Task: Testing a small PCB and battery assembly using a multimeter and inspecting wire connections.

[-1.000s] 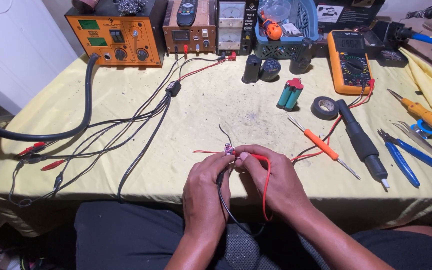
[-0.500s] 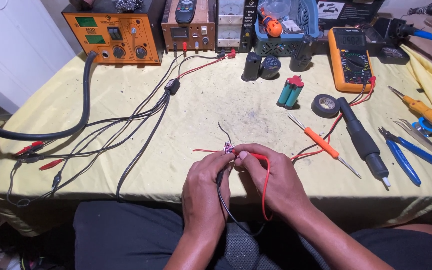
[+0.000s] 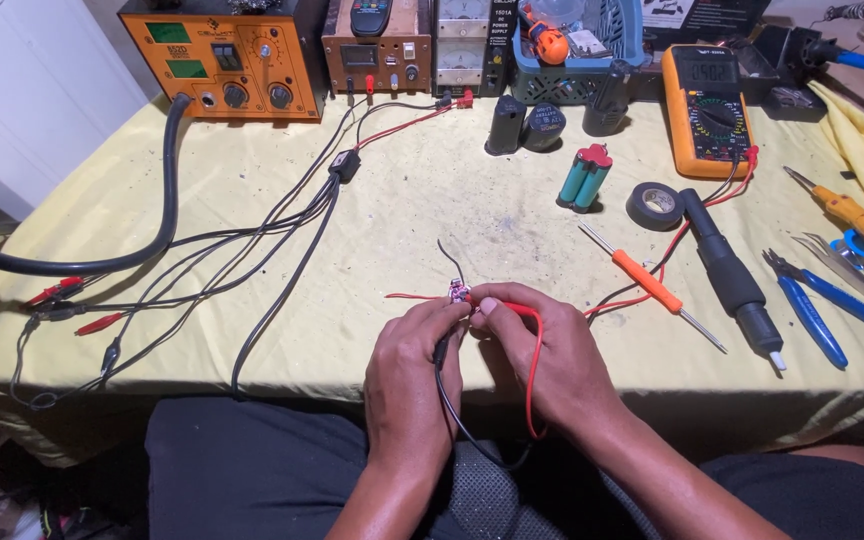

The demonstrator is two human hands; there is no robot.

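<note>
My left hand (image 3: 410, 372) and my right hand (image 3: 544, 358) meet near the table's front edge, fingertips pinched together on a tiny pink circuit board (image 3: 459, 292). A thin red wire and a thin black wire stick out of the board to the left and upward. My left hand also grips a black test probe (image 3: 441, 352) whose lead drops toward my lap. A red test probe (image 3: 518, 309) lies under my right thumb, and its red lead (image 3: 533, 380) loops down over my right hand.
An orange multimeter (image 3: 709, 105), black tape roll (image 3: 654, 204), soldering handle (image 3: 731, 277), orange screwdriver (image 3: 647, 284) and blue pliers (image 3: 815, 306) lie to the right. Teal battery cells (image 3: 585, 178) sit in the middle. Bench power units (image 3: 224, 52) line the back; cables and clips (image 3: 102, 322) sprawl left.
Both hands stay pinched on the small board with only slight finger shifts. The view has tilted a little.
</note>
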